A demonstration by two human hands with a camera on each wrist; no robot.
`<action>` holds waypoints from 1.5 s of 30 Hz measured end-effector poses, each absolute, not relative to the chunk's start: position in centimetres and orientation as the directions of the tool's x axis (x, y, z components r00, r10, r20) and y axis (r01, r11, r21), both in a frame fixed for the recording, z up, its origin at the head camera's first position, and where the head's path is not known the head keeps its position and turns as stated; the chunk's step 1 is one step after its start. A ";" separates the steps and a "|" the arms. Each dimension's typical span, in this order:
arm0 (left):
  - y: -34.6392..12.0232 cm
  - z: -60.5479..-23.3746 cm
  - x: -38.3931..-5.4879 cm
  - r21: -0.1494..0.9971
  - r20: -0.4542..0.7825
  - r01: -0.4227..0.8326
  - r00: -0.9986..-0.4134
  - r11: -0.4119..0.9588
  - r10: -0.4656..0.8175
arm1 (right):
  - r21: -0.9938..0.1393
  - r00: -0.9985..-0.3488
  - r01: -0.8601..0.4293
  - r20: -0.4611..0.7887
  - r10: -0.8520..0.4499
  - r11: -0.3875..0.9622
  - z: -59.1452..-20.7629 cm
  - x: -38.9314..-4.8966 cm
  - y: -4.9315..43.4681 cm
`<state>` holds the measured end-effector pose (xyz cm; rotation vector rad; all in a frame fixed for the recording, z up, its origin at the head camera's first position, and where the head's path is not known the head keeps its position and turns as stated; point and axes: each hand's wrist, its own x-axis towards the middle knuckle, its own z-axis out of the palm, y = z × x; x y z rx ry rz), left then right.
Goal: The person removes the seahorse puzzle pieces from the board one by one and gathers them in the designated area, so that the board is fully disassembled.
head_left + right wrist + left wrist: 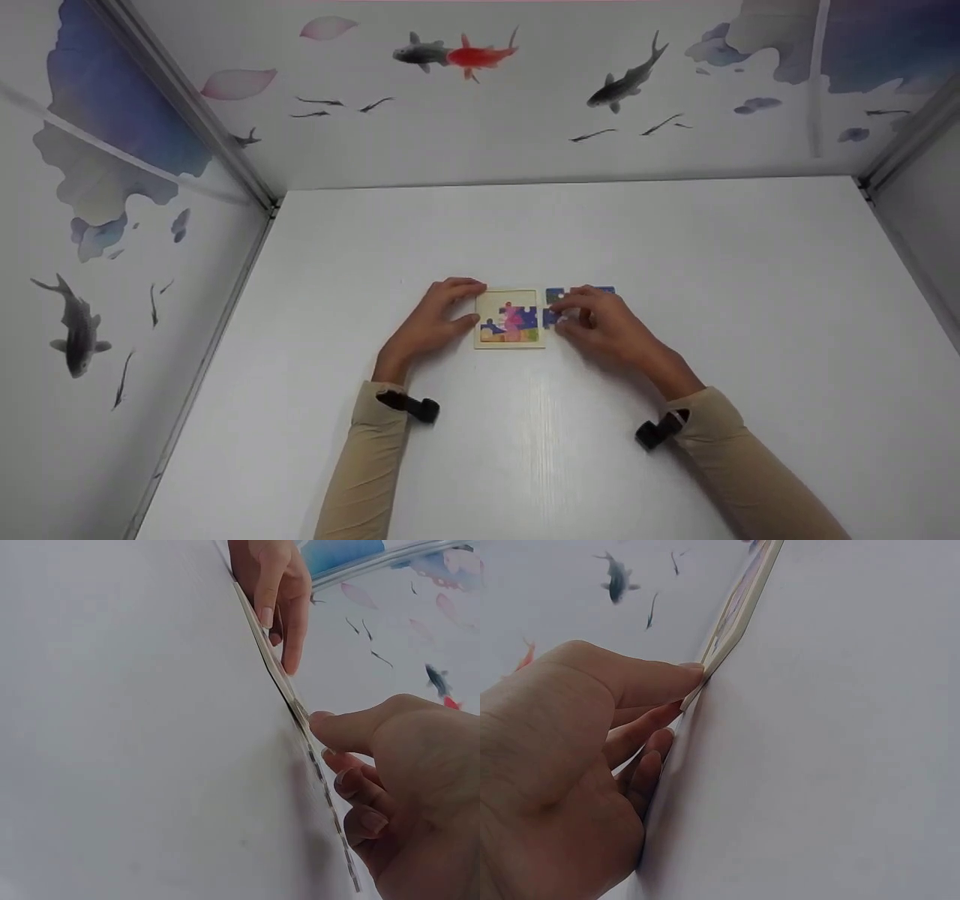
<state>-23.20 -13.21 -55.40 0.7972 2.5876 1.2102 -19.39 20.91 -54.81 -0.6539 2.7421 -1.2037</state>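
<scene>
A square wooden jigsaw tray (509, 346) lies on the table, part filled with colourful pieces around a pink figure. My left hand (442, 319) holds its left side, thumb on the edge and forefinger at the far corner. In the left wrist view the thumb rests on the pale rim (727, 645). My right hand (604, 322) is just right of the tray, with thumb and forefinger pinching at a blue puzzle piece (550, 318). More loose puzzle pieces (554, 295) lie beyond and partly under that hand, edge-on in the right wrist view.
The white table (480, 442) is bounded by a back wall (525, 142) and a left wall (97, 315) printed with fish. Each wrist carries a black strap-on camera, the left one (409, 405) and the right one (661, 430).
</scene>
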 end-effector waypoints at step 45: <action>-13.1 -55.6 -23.1 0.755 0.047 0.367 -0.857 0.544 0.513 | -0.653 -0.914 -0.357 0.099 -0.392 0.668 -53.8 -19.5 17.6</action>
